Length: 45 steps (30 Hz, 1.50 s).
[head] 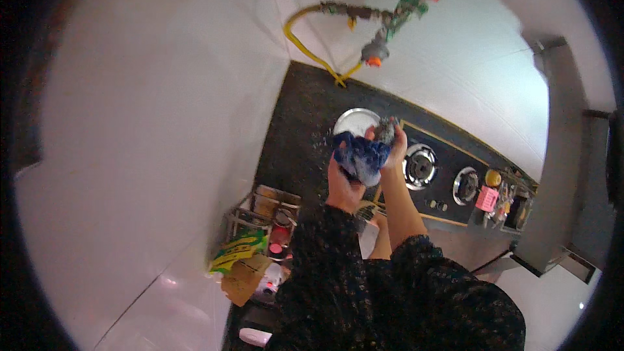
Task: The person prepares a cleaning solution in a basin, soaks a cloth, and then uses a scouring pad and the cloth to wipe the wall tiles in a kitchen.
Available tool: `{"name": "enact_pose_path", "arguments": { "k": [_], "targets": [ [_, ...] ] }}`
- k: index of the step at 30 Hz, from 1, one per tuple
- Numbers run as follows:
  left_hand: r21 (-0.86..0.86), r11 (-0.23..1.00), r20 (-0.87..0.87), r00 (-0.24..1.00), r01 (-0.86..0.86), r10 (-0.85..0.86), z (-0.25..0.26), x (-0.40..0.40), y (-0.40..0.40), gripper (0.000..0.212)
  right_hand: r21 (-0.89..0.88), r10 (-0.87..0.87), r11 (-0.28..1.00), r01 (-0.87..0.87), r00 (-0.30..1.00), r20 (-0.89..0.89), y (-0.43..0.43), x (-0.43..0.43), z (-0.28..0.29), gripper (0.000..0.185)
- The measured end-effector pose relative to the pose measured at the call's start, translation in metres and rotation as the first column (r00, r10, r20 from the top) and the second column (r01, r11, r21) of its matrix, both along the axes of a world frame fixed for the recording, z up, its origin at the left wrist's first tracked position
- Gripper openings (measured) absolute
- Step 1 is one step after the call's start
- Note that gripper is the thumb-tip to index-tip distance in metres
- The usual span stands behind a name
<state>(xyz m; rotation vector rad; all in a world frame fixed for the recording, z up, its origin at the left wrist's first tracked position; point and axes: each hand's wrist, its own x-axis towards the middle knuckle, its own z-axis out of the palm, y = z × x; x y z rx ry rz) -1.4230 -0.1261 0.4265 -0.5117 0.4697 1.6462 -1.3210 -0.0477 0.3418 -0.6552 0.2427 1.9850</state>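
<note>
My left hand (345, 187) holds a blue cloth (358, 153) with white suds or a pale patch on it, bunched up in the palm. Close beside it on the right, my right hand (396, 148) grips a grey scouring pad (386, 129), probably of metal wire. The cloth lies against the right hand too. Just beyond both hands, a round silvery plate or lid (355, 121) rests on the dark countertop (297, 126); the hands partly hide it. Small whitish specks show on the counter left of the cloth.
A gas stove with a near burner (420, 166) and a farther burner (465, 185) is at the right. Beyond it stand a pink basket (486, 198) and utensils. A rack (263, 200) with jars and packets (239, 251) is at the lower left. A yellow gas hose (304, 48) hangs by the wall.
</note>
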Motion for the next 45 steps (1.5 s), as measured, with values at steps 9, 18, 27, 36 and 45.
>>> {"name": "enact_pose_path", "arguments": {
  "k": [9, 18, 27, 36, 45],
  "targets": [
    [-0.041, 0.978, -0.415, 0.894, -0.205, 0.170, 0.169, -0.024, -0.065, 0.038, -0.074, 0.026, 0.997, -0.013, 0.982, 0.188, -0.011, -0.083, 0.120, 0.019],
    [0.134, 0.962, -0.257, 0.930, -0.237, 0.264, 0.259, -0.070, -0.146, 0.043, 0.427, 0.006, 0.869, -0.250, 0.868, 0.497, -0.004, -0.166, 0.336, 0.026],
    [0.155, 0.898, -0.338, 0.832, -0.411, 0.439, 0.325, -0.081, -0.183, 0.049, 0.941, -0.682, -0.220, -0.256, 0.730, 0.040, -0.098, -0.277, 0.583, 0.046],
    [0.205, 0.823, -0.384, 0.730, -0.530, 0.566, 0.338, -0.101, -0.235, 0.052, 0.902, -0.565, -0.401, -0.163, 0.819, -0.103, -0.055, -0.342, 0.650, 0.027],
    [0.241, 0.767, -0.311, 0.701, -0.595, 0.642, 0.335, -0.097, -0.230, 0.052, 0.972, -0.885, -0.235, -0.020, 0.417, -0.206, 0.016, -0.375, 0.768, 0.041]
  ]
}}
